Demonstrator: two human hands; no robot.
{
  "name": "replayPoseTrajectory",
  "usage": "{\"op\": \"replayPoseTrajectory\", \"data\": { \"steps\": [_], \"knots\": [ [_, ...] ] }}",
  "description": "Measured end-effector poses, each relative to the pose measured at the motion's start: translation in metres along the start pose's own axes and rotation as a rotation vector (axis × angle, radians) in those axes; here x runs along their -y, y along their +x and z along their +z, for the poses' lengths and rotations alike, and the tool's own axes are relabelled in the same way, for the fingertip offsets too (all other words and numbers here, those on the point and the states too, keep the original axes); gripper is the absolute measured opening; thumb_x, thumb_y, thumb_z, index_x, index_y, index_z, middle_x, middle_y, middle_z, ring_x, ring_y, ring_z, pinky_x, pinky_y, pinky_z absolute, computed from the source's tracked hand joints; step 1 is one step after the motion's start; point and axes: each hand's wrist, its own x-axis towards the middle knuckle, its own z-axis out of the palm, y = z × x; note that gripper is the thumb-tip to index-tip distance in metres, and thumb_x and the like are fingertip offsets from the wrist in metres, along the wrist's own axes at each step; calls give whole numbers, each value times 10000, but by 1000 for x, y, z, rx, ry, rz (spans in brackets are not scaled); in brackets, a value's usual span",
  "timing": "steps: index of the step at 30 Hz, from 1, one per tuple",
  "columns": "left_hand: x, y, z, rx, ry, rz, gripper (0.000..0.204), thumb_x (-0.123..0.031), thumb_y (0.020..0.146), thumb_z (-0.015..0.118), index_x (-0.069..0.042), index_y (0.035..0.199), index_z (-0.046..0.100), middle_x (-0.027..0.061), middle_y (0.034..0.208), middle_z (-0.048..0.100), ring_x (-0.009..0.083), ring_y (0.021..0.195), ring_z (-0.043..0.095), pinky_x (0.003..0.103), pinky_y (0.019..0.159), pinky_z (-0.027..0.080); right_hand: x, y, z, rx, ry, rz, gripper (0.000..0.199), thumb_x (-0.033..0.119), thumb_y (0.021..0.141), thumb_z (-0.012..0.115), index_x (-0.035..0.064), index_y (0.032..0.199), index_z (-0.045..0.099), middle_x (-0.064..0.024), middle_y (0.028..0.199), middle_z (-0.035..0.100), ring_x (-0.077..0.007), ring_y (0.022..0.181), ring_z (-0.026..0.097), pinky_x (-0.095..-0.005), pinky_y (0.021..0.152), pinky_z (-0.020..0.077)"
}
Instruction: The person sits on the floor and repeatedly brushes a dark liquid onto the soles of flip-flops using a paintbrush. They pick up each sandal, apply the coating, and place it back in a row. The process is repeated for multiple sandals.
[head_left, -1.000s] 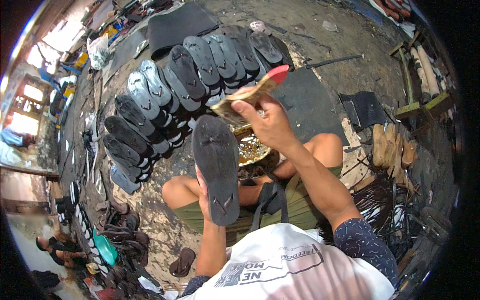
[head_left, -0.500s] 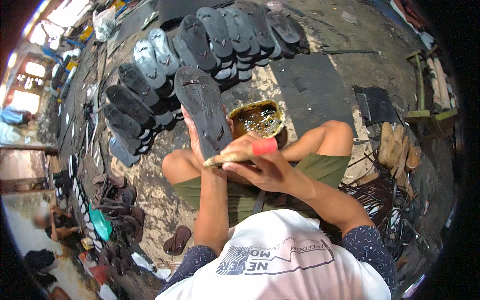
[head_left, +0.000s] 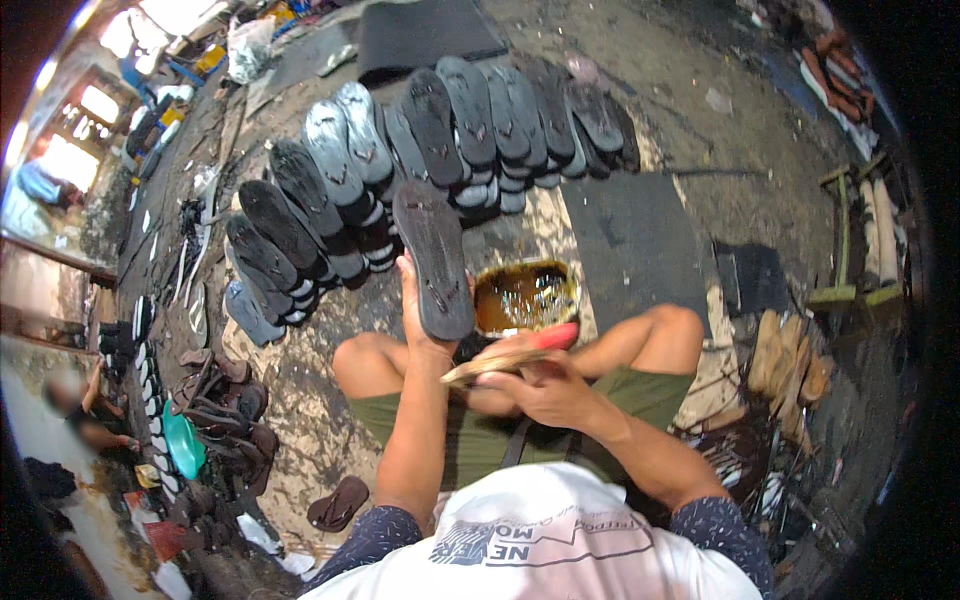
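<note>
Many grey flip-flop soles stand stacked in a curved line across the floor, beyond the hands and round toward the person's left, a few of the tops shining pale in the light. Ahead and to the right, a flat dark sheet lies on the floor. Past the right knee I see a heap of shaped wooden blocks. Between the crossed legs and the stacks sits a yellow-rimmed basin of brown liquid, beyond the right hand and just to the right of the left one.

Next in size comes a single dark sole, held up with its length pointing away from the body, its far end showing against the stacks. The left hand clasps its near half from underneath, fingers visible along the left edge; the palm is hidden from me. The right hand is lower and closer to the body, off to the right of the sole's near end. It grips a flat tan brush-like tool with a red end. The tool's pale tip shows by the left wrist; I cannot tell whether they touch.
</note>
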Motion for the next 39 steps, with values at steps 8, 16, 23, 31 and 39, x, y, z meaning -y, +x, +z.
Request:
{"op": "replayPoseTrajectory", "data": {
  "steps": [8,16,23,31,39],
  "knots": [
    [-84,159,26,-81,102,193,611,-559,1038,458,-56,1378,519,187,1330,610,327,1196,607,490,1005,519,53,16,-80,-562,-181,12,221,146,981,676,-10,1127,622,-66,1099,660,-147,1032,596,-305,941,466],
    [-159,-90,-52,-377,398,631,400,-482,1042,540,-146,828,499,3,736,513,155,696,544,285,679,472,-36,7,-159,-820,-420,143,413,348,1000,672,-32,1162,667,-67,1152,667,-175,1065,597,-326,995,455],
    [-200,-376,-189,-1507,397,1170,582,-603,974,592,-66,751,627,64,717,643,155,691,591,330,752,486,-97,36,-217,-781,-473,309,564,393,995,669,-122,1222,638,-185,1245,671,-218,1120,629,-356,1015,474],
    [-115,-364,-284,-2445,773,171,542,-604,899,665,-217,1278,649,159,1621,262,415,1454,221,620,1120,214,-66,78,-113,-592,-412,278,613,490,972,669,-43,1272,636,-133,1325,618,-224,1215,555,-379,1064,402],
    [-157,-348,-247,-1386,1473,1003,329,-56,951,515,-71,1249,654,147,1279,639,266,1145,624,381,1032,463,-60,72,-89,-159,-419,433,289,194,973,679,6,1191,700,-90,1148,728,-174,1070,657,-321,948,500]
  ]
}}
